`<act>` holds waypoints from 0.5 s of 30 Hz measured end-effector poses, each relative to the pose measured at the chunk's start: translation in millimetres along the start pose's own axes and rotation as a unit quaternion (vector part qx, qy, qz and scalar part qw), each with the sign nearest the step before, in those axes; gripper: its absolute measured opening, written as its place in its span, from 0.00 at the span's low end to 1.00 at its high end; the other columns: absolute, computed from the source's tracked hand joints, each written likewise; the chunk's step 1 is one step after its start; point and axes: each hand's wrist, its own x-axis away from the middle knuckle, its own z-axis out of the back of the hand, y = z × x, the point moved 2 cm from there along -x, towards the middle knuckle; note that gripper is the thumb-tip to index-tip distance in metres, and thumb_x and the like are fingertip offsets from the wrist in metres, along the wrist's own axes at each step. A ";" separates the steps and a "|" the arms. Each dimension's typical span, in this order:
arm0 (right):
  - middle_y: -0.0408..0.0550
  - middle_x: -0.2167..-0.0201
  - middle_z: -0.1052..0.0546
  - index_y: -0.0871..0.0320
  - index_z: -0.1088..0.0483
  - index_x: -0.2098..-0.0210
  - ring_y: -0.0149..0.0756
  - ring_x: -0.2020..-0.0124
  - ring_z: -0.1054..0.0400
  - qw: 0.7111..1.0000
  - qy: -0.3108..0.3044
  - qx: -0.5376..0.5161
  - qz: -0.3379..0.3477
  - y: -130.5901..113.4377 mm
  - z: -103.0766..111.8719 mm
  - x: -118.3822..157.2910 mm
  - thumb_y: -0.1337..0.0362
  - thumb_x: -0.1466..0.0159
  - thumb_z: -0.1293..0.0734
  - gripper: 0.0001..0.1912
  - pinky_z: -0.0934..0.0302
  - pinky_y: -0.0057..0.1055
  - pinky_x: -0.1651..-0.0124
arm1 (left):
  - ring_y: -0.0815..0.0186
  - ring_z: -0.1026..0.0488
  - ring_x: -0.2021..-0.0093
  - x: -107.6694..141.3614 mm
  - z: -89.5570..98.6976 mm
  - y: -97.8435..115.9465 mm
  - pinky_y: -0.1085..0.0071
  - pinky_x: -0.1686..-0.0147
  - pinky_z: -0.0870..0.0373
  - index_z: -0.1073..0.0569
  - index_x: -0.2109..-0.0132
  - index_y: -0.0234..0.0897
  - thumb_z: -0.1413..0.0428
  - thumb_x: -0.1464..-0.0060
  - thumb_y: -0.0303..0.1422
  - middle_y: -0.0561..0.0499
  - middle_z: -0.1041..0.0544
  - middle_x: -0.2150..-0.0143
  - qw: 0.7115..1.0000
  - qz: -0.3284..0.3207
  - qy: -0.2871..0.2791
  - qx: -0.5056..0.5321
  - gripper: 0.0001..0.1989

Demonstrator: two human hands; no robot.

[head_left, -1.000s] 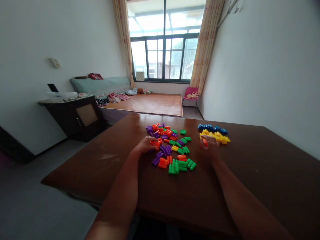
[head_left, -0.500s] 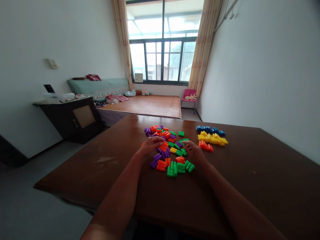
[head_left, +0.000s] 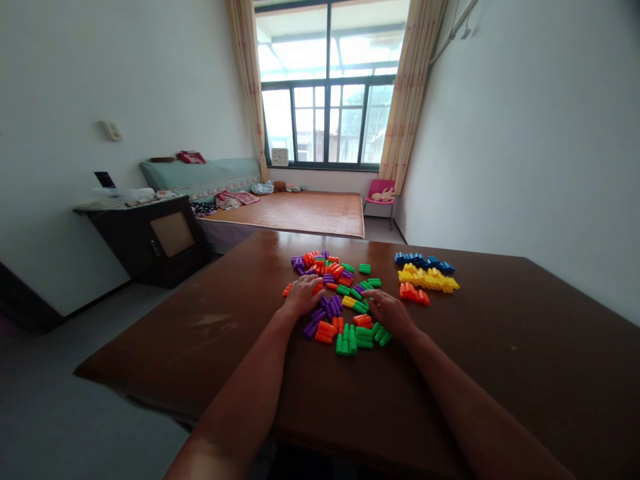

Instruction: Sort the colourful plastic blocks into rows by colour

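My left hand is closed over the left side of a pile of coloured plastic building blocks. An orange block shows partly under its fingers; the rest is hidden by the hand. Beside it lie purple blocks. My right hand hovers low at the pile's right side, its fingers apart and nearest to green blocks; whether the fingertips touch one is unclear. A yellow block sits between the hands. Closer to me are more green blocks and orange blocks.
On the right of the brown table, blocks are grouped by colour: a blue row, a yellow row and a short orange row. Beyond the table stand a bed, a pink chair and a dark cabinet.
My left hand has come down and slightly left, covering more of the orange block. My right hand has lowered and moved a little toward the green blocks. The view has shifted slightly.
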 end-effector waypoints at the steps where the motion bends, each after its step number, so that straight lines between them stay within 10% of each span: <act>1: 0.48 0.54 0.23 0.54 0.29 0.52 0.36 0.59 0.27 1.000 -0.003 0.001 0.003 -0.9 -1.2 0.3 0.60 0.32 0.43 0.15 0.33 0.31 0.56 | 0.55 0.35 0.42 -0.1 -2.1 2.9 0.58 0.45 0.36 0.29 0.45 0.40 0.47 0.42 0.40 0.45 0.30 0.41 1.000 0.010 -0.006 -0.014 0.20; 15: 0.48 0.55 0.22 0.53 0.28 0.53 0.39 0.54 0.27 1.000 -0.009 0.003 0.015 0.3 -5.4 1.5 0.61 0.33 0.42 0.14 0.33 0.35 0.52 | 0.56 0.28 0.54 -3.0 -2.0 5.8 0.61 0.55 0.35 0.24 0.56 0.41 0.51 0.39 0.39 0.45 0.24 0.56 0.994 0.062 -0.015 -0.083 0.13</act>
